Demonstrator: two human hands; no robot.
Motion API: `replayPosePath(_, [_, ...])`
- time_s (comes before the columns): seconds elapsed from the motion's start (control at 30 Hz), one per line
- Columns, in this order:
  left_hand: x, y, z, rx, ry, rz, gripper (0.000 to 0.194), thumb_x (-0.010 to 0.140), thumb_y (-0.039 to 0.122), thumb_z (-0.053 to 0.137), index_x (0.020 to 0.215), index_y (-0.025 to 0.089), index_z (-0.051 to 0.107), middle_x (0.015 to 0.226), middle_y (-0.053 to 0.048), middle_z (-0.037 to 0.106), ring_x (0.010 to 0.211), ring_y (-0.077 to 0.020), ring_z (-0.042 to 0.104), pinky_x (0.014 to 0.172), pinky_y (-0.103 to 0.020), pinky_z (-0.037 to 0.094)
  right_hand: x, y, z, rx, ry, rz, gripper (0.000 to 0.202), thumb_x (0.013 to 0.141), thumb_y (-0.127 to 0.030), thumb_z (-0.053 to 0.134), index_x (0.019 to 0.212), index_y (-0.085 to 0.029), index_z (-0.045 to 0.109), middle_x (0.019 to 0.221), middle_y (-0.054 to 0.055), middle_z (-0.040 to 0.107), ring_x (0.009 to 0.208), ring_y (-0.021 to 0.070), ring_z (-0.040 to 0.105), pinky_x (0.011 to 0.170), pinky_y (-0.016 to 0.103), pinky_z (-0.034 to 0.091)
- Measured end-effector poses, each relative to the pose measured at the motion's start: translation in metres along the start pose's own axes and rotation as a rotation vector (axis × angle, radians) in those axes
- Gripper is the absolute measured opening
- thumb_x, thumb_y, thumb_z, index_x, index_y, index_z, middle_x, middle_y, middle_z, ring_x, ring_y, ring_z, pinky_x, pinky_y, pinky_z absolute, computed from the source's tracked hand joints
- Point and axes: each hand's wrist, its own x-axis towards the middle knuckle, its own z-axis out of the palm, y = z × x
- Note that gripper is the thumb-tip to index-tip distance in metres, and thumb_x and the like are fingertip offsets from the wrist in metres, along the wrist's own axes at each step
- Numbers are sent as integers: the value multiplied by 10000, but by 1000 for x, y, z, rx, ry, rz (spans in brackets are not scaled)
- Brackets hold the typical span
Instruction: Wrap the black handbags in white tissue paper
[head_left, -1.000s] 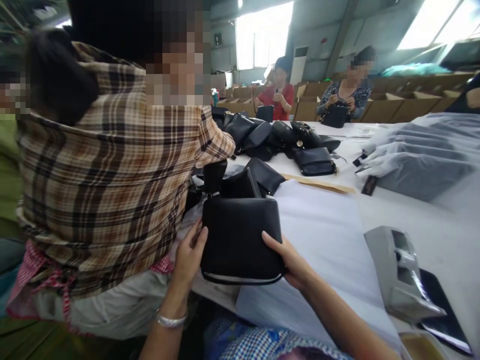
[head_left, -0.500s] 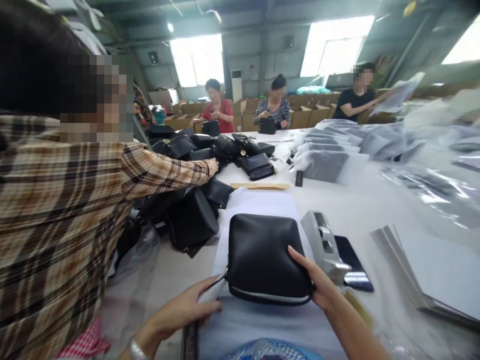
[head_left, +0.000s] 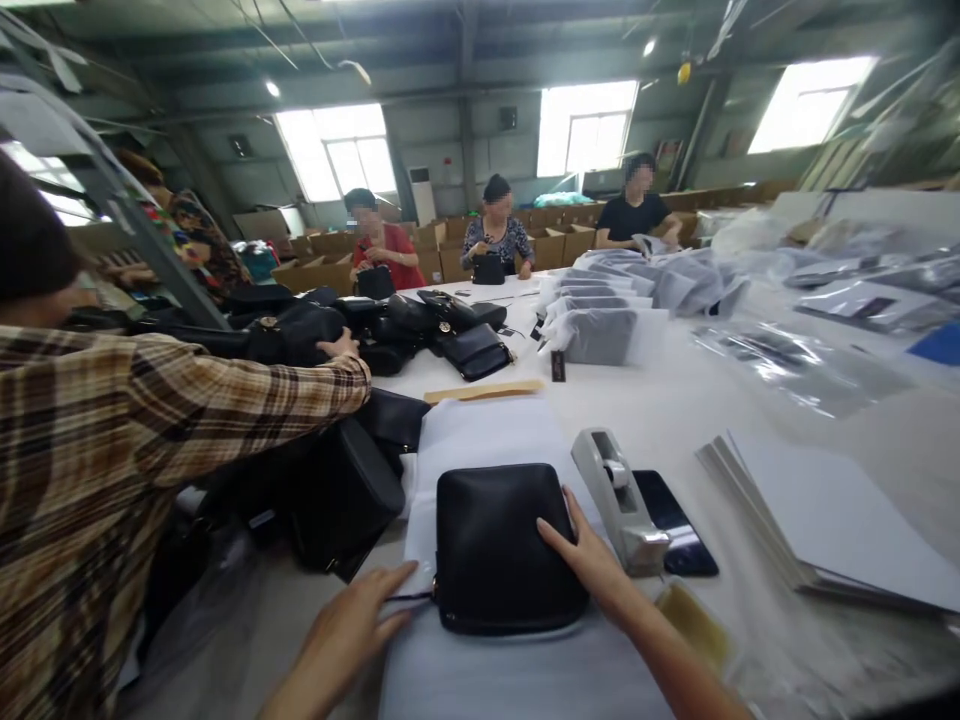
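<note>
A square black bag (head_left: 502,550) lies flat on white wrapping sheets (head_left: 480,425) in front of me. My right hand (head_left: 589,555) rests on the bag's right side, thumb and fingers spread, its fingertips on the black surface. At the bag's lower left, my left hand (head_left: 356,620) is beside the thin strap by the zipper end, thumb and fingers apart. Whether its fingertips touch the strap is hard to tell.
A tape dispenser (head_left: 619,500) and a phone (head_left: 675,525) lie to the right, with grey-white boards (head_left: 847,520) beyond. Black bags (head_left: 337,490) are piled left, where a person in plaid (head_left: 225,400) reaches across. Wrapped bags (head_left: 600,335) lie farther back.
The bag now lies flat on the sheets, where it was tilted up before. My right hand has shifted onto its top. The view has turned right, and the plaid-sleeved arm reaches a bag in the pile.
</note>
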Motion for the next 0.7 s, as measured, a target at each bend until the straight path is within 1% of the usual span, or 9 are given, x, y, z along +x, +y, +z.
replayPosePath(0.1, [-2, -12, 6, -25, 24, 2, 507, 852, 343, 579, 1358, 338, 564, 1216, -26, 696, 1101, -261, 662, 939, -368, 524, 0, 0, 1, -76, 11, -100, 901, 827, -607, 599, 1552, -225, 225, 1536, 91, 400, 1385, 271, 419, 1173, 434, 308])
replayPosePath(0.17, [-1, -19, 9, -21, 40, 24, 479, 850, 414, 588, 1323, 337, 597, 1237, -20, 691, 1115, -266, 661, 949, -379, 531, -6, -4, -1, -189, 16, -146, 843, 856, -578, 577, 1544, -209, 258, 1450, 116, 514, 1292, 282, 532, 1102, 449, 412])
replayPosePath(0.27, [7, -16, 14, -10, 181, 123, 501, 844, 534, 583, 1285, 302, 632, 1330, -40, 642, 1211, -292, 607, 1042, -443, 480, -25, -12, -12, -443, 108, -269, 634, 863, -451, 622, 1439, -234, 471, 1251, 109, 672, 1085, 302, 671, 927, 457, 546])
replayPosePath(0.33, [13, 0, 19, -29, 317, 211, 529, 879, 539, 545, 1344, 289, 578, 1396, -56, 588, 1266, -286, 565, 1071, -468, 453, -40, -16, -26, -560, 232, -412, 416, 884, -365, 612, 1288, -266, 621, 1231, 80, 683, 1072, 281, 676, 910, 427, 560])
replayPosePath(0.4, [19, 26, 27, -50, 400, 308, 534, 921, 494, 510, 1417, 297, 491, 1475, -62, 506, 1331, -269, 502, 1081, -466, 443, -55, -14, -46, -598, 397, -536, 282, 925, -337, 562, 1169, -272, 688, 1248, 55, 675, 1109, 245, 658, 955, 391, 545])
replayPosePath(0.47, [25, 54, 37, -28, 421, 396, 546, 931, 447, 515, 1453, 303, 438, 1548, -68, 402, 1413, -279, 385, 1101, -490, 412, -67, -6, -71, -625, 573, -598, 263, 953, -348, 521, 1116, -257, 706, 1222, 57, 686, 1111, 232, 652, 981, 393, 532])
replayPosePath(0.53, [29, 76, 50, 41, 411, 431, 574, 911, 406, 553, 1460, 295, 430, 1586, -83, 323, 1458, -314, 283, 1107, -547, 376, -79, 10, -95, -694, 714, -635, 269, 958, -358, 511, 1088, -237, 713, 1219, 75, 684, 1148, 254, 627, 1000, 433, 515])
replayPosePath(0.6, [33, 87, 62, 135, 405, 415, 611, 879, 336, 586, 1466, 295, 420, 1603, -93, 271, 1470, -339, 237, 1100, -591, 352, -92, 32, -113, -814, 766, -674, 279, 951, -361, 517, 1103, -230, 710, 1269, 88, 657, 1239, 286, 563, 1030, 478, 478])
replayPosePath(0.7, [40, 88, 78, 267, 413, 362, 674, 822, 222, 590, 1464, 310, 409, 1600, -91, 255, 1468, -341, 240, 1094, -595, 343, -108, 76, -119, -1070, 707, -693, 328, 917, -407, 551, 1196, -291, 681, 1408, 51, 562, 1354, 321, 446, 1066, 511, 416])
